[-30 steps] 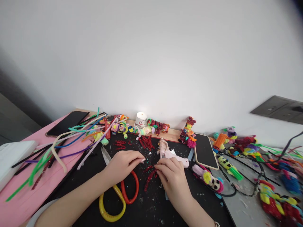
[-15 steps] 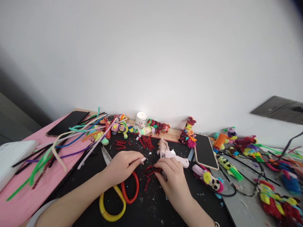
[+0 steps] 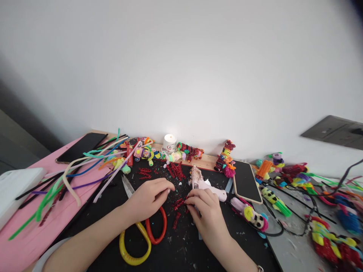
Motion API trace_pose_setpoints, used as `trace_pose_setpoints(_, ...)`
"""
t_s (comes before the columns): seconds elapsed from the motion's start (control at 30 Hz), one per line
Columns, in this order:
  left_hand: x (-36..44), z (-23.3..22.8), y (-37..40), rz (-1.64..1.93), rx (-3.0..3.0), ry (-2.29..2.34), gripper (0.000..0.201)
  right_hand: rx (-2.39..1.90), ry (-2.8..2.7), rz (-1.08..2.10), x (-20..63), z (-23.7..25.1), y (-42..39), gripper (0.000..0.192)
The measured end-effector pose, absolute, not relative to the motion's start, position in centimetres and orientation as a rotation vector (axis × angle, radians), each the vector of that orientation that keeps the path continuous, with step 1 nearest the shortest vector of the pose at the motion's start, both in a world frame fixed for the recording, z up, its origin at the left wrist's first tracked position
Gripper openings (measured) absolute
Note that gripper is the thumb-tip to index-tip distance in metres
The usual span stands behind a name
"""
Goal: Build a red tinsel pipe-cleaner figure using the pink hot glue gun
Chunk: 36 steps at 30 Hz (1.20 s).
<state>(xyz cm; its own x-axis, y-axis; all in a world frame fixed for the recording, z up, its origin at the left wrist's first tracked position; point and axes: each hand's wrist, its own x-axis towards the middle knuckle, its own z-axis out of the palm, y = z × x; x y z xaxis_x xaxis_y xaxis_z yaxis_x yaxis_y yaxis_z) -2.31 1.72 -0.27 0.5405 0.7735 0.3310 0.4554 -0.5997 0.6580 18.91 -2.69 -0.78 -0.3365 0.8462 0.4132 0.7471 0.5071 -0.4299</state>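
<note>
My left hand point(image 3: 154, 197) is closed above the black work surface, thumb and index finger almost together; what they hold, if anything, is too small to make out. My right hand point(image 3: 206, 211) is bent down with thumb and fingers pinched at a short piece of red glittery pipe cleaner point(image 3: 187, 198), partly hidden by the fingertips. Several more cut red pieces point(image 3: 176, 220) lie between the hands. Beneath my left wrist are scissors point(image 3: 135, 260) with one yellow and one red handle loop. A pale pink glue gun point(image 3: 211, 187) lies just behind my right hand.
Left, pipe cleaners point(image 3: 68, 181) and a dark phone point(image 3: 82, 148) lie on a pink surface. A paper cup point(image 3: 169, 143) and colourful pipe-cleaner figures point(image 3: 225, 158) line the wall. To the right are another phone point(image 3: 247, 181), black cables point(image 3: 313, 206) and more figures point(image 3: 326, 241).
The fingers of my left hand have turned slightly, the index finger now reaching over the thumb. My right fingers have shifted a little among the red pieces, which lie slightly differently.
</note>
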Motion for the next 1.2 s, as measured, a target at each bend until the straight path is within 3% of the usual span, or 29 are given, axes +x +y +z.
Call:
trace_pose_setpoints(0.23, -2.3, -0.6, 1.7, 0.84, 2.325, 1.018, 0.023, -1.287, -2.093, 0.179, 18.9, -0.6, -2.7, 0.019)
trace_pose_setpoints(0.4, -3.8, -0.4, 3.0, 1.007, 2.268, 1.556, 0.026, -1.218, -2.034, 0.151, 18.9, -0.3, -2.9, 0.016)
trace_pose_setpoints(0.53, -5.5, 0.1, 4.7, 0.934, 2.277, 1.881, 0.027, -1.227, -2.018, 0.148, 18.8, 0.3, -3.2, 0.02)
trace_pose_setpoints(0.73, -7.3, 0.2, 5.9, 0.626, 2.48, 1.806, 0.021, -1.205, -2.006, 0.186, 18.8, 0.6, -3.1, 0.021)
trace_pose_setpoints(1.2, -7.7, 0.1, 5.9, 0.483, 2.517, 1.626, 0.01, -1.202, -2.003, 0.224, 19.0, 0.1, -3.0, 0.02)
